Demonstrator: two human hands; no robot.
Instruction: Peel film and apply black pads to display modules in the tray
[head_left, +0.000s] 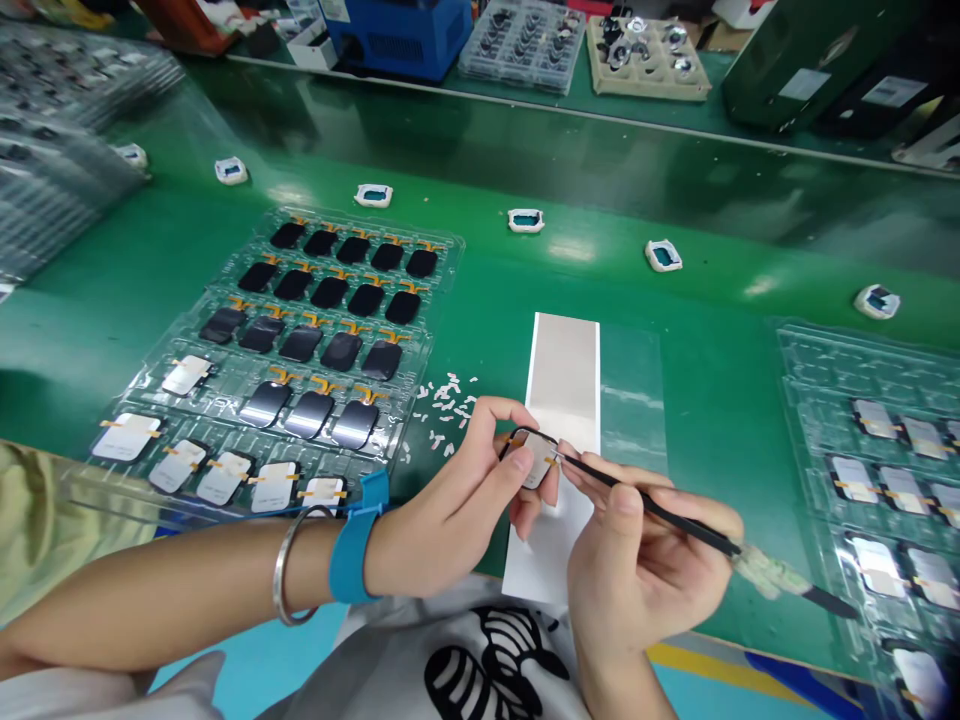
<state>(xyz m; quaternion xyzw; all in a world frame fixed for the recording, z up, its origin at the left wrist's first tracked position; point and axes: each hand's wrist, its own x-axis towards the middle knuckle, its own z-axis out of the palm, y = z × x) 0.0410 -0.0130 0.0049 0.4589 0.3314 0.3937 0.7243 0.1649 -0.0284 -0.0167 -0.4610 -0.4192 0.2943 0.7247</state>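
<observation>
Between its thumb and fingers my left hand (480,480) grips a small display panel (537,462) with a silvery back and a dark rim. My right hand (649,560) is closed around black tweezers (675,515), with tape wrapped near their rear end. The tweezer tips touch or nearly touch the panel's right edge; what lies between them is too small to tell. Under both hands lies a white-edged strip sheet (566,375) with a greyish face. Left of it, small white scraps (448,400) are scattered on the green bench.
A clear tray (442,335) holds rows of display panels at left; another tray (810,370) stands at right. Several white watch-like housings (526,220) line the back of the bench. A blue machine (405,40) and parts boxes (523,45) occupy the shelf.
</observation>
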